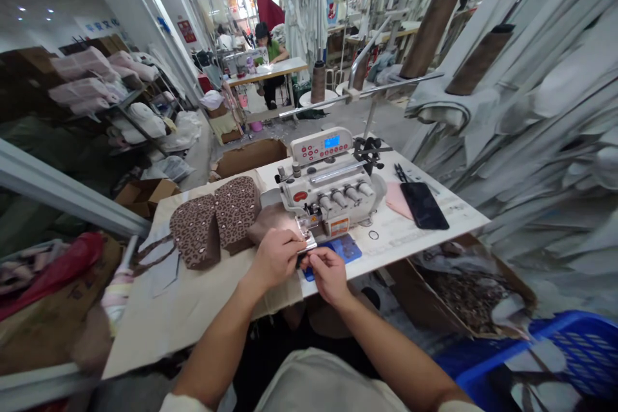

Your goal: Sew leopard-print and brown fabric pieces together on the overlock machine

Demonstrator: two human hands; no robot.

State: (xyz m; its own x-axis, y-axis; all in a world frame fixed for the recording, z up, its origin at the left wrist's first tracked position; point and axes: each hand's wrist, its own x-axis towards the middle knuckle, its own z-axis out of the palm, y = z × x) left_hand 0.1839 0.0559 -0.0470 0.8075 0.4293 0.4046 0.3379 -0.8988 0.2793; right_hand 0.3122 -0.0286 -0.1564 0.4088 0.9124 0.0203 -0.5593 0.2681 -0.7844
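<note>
A white overlock sewing machine (333,190) with a lit blue display stands on the table in front of me. Brown fabric (273,220) lies at its left side and runs up to the presser foot area. My left hand (279,257) is closed at the fabric's near edge, fingertips by the foot. Close beside it, my right hand (329,273) pinches something small and dark just in front of the machine; the fingers hide most of it. Leopard-print fabric pieces (196,232) lie in two stacks left of my left hand.
A black phone (425,206), a pink piece (398,199) and small snips (400,172) lie on the table's right. Thread cones (432,29) stand above. Cardboard boxes (251,158) and a blue basket (570,347) surround the table. Another person (275,51) sits at a machine further back.
</note>
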